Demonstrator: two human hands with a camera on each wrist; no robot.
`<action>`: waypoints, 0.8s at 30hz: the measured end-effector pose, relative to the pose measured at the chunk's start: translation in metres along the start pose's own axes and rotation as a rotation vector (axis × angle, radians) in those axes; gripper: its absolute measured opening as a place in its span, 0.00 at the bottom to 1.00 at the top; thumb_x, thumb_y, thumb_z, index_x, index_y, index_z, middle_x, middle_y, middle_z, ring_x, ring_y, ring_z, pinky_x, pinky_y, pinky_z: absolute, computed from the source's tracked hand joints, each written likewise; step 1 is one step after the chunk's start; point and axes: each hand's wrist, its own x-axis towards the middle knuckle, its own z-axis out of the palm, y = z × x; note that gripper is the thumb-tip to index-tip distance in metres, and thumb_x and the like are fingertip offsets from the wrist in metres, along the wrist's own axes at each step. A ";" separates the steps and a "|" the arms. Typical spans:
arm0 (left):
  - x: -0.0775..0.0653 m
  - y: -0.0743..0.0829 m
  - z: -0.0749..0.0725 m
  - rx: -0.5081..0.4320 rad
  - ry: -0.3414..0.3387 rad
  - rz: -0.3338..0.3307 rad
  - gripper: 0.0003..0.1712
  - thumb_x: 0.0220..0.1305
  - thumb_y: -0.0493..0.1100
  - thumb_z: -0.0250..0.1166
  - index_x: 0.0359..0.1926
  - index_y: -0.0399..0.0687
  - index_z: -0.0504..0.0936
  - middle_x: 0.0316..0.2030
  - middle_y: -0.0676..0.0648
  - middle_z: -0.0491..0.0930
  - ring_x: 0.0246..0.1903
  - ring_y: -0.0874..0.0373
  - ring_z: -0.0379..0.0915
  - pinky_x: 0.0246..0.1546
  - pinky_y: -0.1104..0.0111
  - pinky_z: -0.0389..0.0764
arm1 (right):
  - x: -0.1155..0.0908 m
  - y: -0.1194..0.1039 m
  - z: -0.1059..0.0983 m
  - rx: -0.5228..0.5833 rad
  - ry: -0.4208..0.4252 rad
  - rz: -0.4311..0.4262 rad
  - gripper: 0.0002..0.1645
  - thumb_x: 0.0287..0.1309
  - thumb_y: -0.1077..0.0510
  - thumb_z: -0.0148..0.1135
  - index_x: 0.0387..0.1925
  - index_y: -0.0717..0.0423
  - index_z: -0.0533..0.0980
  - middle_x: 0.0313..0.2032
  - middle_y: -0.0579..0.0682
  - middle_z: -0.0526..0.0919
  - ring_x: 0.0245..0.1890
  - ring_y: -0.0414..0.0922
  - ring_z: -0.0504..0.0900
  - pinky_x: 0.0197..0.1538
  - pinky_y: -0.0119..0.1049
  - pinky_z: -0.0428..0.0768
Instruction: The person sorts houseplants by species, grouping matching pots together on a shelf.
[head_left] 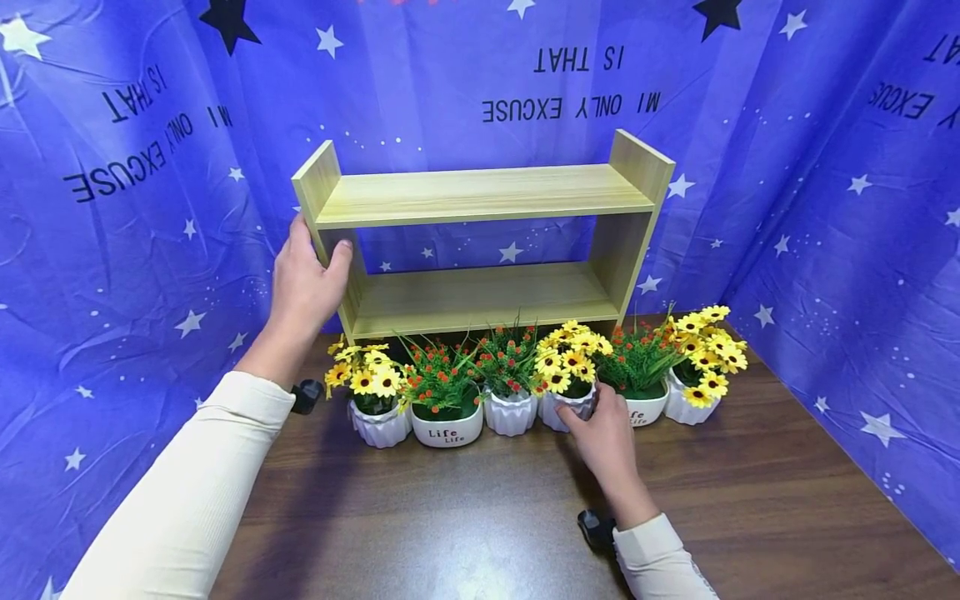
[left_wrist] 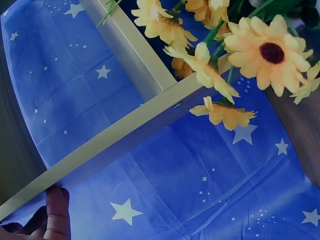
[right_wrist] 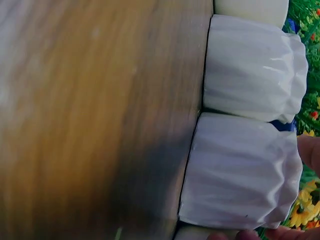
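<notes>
A two-tier wooden shelf (head_left: 480, 196) stands at the back of the table. My left hand (head_left: 307, 279) grips its left side panel, thumb on the inner face; in the left wrist view the fingers (left_wrist: 58, 215) meet the panel's edge (left_wrist: 115, 132). My right hand (head_left: 603, 433) holds a white fluted flowerpot (head_left: 558, 414) of yellow daisy-like flowers (head_left: 572, 358) between thumb and fingers. This flowerpot (right_wrist: 240, 172) appears close up in the right wrist view, touching or nearly touching a similar pot (right_wrist: 252, 67). Both boards of the shelf hold nothing.
Several potted artificial plants line up before the shelf: yellow flowers (head_left: 375, 383) at left, red-dotted greenery (head_left: 442, 375), two "Life" pots (head_left: 448, 430), and more yellow flowers (head_left: 708, 354) at right. Blue starry cloth (head_left: 420, 92) hangs around the brown wooden table (head_left: 750, 492).
</notes>
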 end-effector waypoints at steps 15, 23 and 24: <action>0.008 -0.008 0.002 0.164 -0.013 -0.062 0.29 0.73 0.49 0.50 0.70 0.45 0.63 0.54 0.27 0.77 0.51 0.28 0.74 0.47 0.39 0.70 | 0.001 -0.006 0.009 -0.072 0.042 0.036 0.48 0.50 0.39 0.72 0.57 0.70 0.65 0.47 0.71 0.74 0.45 0.67 0.78 0.43 0.59 0.75; 0.008 -0.006 0.003 0.215 -0.019 -0.083 0.25 0.72 0.47 0.48 0.65 0.41 0.65 0.51 0.25 0.77 0.49 0.25 0.73 0.44 0.36 0.70 | 0.001 -0.010 0.018 -0.108 0.120 0.039 0.48 0.45 0.37 0.74 0.50 0.71 0.66 0.42 0.67 0.69 0.35 0.66 0.78 0.36 0.59 0.76; 0.007 -0.006 0.003 0.215 -0.022 -0.084 0.25 0.72 0.47 0.48 0.65 0.41 0.65 0.51 0.26 0.77 0.49 0.25 0.73 0.44 0.36 0.70 | 0.001 -0.010 0.019 -0.110 0.129 0.040 0.48 0.45 0.37 0.74 0.49 0.71 0.66 0.41 0.67 0.69 0.35 0.66 0.77 0.36 0.59 0.75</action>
